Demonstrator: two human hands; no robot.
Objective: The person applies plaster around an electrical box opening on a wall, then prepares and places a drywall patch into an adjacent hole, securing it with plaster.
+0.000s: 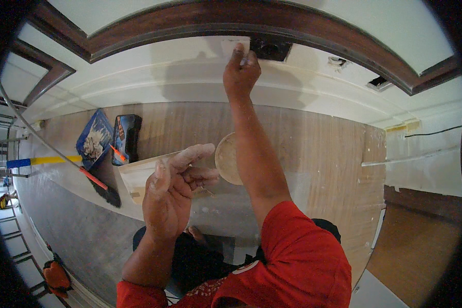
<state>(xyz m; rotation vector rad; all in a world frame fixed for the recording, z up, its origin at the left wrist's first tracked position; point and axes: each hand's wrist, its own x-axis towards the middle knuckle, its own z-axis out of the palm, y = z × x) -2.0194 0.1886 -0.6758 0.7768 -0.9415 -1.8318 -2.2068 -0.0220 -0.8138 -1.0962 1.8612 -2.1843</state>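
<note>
Head view: the right hand (241, 69) is raised to the white wall, fingers clamped on a putty knife (236, 46) pressed flat beside a dark wall-box opening (271, 49). The left hand (172, 197) is held at waist height, fingers loosely curled on a flat mixing board (138, 177). Filler could be smeared into the opening if the blade drifts. A round bowl (226, 159) lies below. A blue tray (94, 138) and a dark blue-and-orange package (126, 138) lie on the floor, left.
</note>
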